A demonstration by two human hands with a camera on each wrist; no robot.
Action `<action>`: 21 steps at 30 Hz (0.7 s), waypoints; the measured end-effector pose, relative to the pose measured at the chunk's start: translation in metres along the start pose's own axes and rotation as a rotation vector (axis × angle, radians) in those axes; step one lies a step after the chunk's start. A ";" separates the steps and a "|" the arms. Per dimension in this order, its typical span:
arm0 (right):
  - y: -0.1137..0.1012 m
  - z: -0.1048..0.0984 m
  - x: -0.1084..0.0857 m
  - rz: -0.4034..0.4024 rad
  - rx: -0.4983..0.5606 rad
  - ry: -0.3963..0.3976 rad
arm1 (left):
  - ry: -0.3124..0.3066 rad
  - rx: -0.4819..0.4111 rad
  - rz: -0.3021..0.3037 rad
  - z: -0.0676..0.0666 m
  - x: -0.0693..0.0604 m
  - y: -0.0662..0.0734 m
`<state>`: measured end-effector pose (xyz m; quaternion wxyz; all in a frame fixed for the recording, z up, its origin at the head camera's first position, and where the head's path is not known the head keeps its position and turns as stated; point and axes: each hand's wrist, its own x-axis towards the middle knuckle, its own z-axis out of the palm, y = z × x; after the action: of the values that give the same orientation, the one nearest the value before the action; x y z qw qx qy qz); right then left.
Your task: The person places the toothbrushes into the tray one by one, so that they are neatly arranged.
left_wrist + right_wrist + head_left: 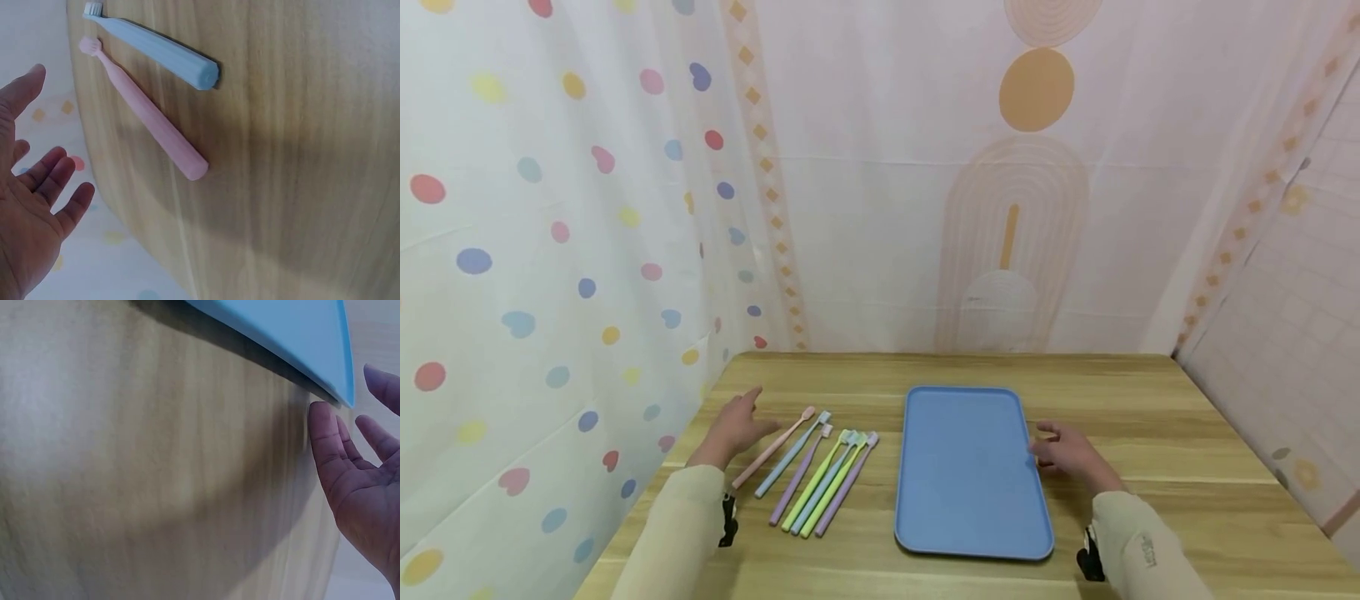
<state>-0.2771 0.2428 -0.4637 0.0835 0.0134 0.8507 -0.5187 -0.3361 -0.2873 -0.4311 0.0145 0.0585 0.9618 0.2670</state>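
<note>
My left hand [735,431] hovers left of a row of toothbrushes, its fingers spread and holding nothing. Closest to it lies a pink toothbrush [772,448], with a blue toothbrush [792,457] beside that. Farther right lie a purple toothbrush [801,477] and a tight cluster of several green, blue and purple ones. In the left wrist view the pink toothbrush [150,115] is apart from the fingers. A blue tray [972,475] lies right of the brushes. At its right edge is my right hand [1071,454], fingers loosely bent; whether they touch the rim I cannot tell.
Everything rests on a wooden table [1097,392]. A patterned curtain [880,208] hangs behind the table's far edge, and a dotted curtain [550,250] runs along the left side. Dark straps [728,521] sit at both wrists.
</note>
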 end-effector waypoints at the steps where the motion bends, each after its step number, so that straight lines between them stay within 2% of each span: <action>1: 0.000 0.001 0.000 0.002 0.012 -0.004 | -0.002 -0.009 0.003 0.001 0.000 -0.001; 10: 0.007 0.010 -0.001 -0.005 0.083 0.027 | -0.026 -0.093 -0.008 0.008 -0.005 -0.011; 21: 0.011 0.013 -0.004 0.044 0.078 0.076 | -0.043 -0.198 -0.042 0.012 -0.011 -0.025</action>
<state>-0.2699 0.2368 -0.4785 0.0620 0.0548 0.8320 -0.5486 -0.3273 -0.3036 -0.4545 0.0464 0.0424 0.9311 0.3592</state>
